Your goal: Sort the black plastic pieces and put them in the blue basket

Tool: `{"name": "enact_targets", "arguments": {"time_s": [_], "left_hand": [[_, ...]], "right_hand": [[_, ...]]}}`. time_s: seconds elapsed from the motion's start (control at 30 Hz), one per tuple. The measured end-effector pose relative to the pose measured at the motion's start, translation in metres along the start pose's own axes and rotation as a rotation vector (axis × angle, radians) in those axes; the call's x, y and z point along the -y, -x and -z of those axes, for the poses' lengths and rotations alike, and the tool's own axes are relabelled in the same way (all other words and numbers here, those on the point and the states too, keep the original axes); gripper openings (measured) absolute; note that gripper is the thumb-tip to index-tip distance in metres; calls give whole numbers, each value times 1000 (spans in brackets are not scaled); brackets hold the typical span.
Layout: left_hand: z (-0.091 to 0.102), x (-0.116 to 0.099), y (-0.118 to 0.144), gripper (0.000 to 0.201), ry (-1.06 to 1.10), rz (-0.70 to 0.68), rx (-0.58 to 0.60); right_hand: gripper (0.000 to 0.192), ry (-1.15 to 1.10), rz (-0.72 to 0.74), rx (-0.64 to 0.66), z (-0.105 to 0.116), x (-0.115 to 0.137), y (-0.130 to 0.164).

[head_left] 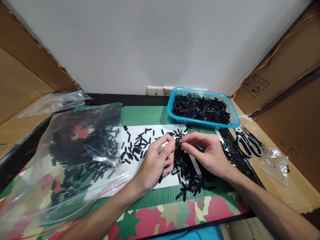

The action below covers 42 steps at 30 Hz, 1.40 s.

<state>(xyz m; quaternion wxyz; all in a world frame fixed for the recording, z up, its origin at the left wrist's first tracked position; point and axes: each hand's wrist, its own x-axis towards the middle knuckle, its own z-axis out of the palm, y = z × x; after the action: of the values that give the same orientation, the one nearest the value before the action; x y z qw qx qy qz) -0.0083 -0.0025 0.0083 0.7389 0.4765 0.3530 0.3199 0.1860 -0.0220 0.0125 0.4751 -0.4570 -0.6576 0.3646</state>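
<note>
Black piece (178, 142): small, dark, pinched at both ends, held above the white sheet, between the two hands.
Left grip: left hand (156, 163), thumb and forefinger pressed together on the left end of the black piece; other fingers curled under, more dark pieces seemingly tucked in the palm.
Right grip: right hand (208, 155), thumb and forefinger pinching the right end of the same piece; fingertips of both hands nearly touching.
Just below the grip: loose pile of black pieces (186, 175), scattered over a white sheet (160, 133) and spilling toward the near edge.
Left of the grip: thinner scatter of the same pieces (136, 146) on the sheet.
Further left: clear plastic bag (75, 156), open mouth toward the sheet, partly filled with black pieces; red seal line along its lower edge.
Beyond the grip, to the right: blue basket (233, 120), heaped with black pieces.
Right of the grip: scissors (247, 143), grey handles, lying closed near the bench edge; small clear bag (275, 163) just past them.
Underneath all: bench (155, 116), green mat, patterned cloth (162, 216) at the near edge.
Surround: cardboard walls (287, 83) on both sides.
</note>
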Motion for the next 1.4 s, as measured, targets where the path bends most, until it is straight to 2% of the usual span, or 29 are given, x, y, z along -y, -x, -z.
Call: {"name": "enact_targets", "arguments": {"time_s": [0.17, 0.4, 0.73, 0.93, 1.07, 1.23, 1.4], "left_hand": [[-1, 0, 0, 41, 41, 28, -10], [-1, 1, 1, 39, 73, 41, 6], [0, 2, 1, 34, 23, 14, 36], [-1, 2, 1, 35, -2, -4, 2], [-1, 2, 1, 34, -2, -8, -7], [-1, 3, 1, 37, -1, 14, -7], [0, 4, 1, 37, 3, -5, 21]], "right_hand": [[14, 52, 30, 30, 0, 2, 0], [18, -23, -62, 42, 1, -2, 0], [21, -41, -68, 41, 2, -2, 1], [10, 2, 5, 19, -1, -3, 3], [10, 3, 26, 14, -2, -6, 4], [5, 24, 33, 8, -1, -6, 2], [6, -69, -9, 23, -2, -6, 2]]}}
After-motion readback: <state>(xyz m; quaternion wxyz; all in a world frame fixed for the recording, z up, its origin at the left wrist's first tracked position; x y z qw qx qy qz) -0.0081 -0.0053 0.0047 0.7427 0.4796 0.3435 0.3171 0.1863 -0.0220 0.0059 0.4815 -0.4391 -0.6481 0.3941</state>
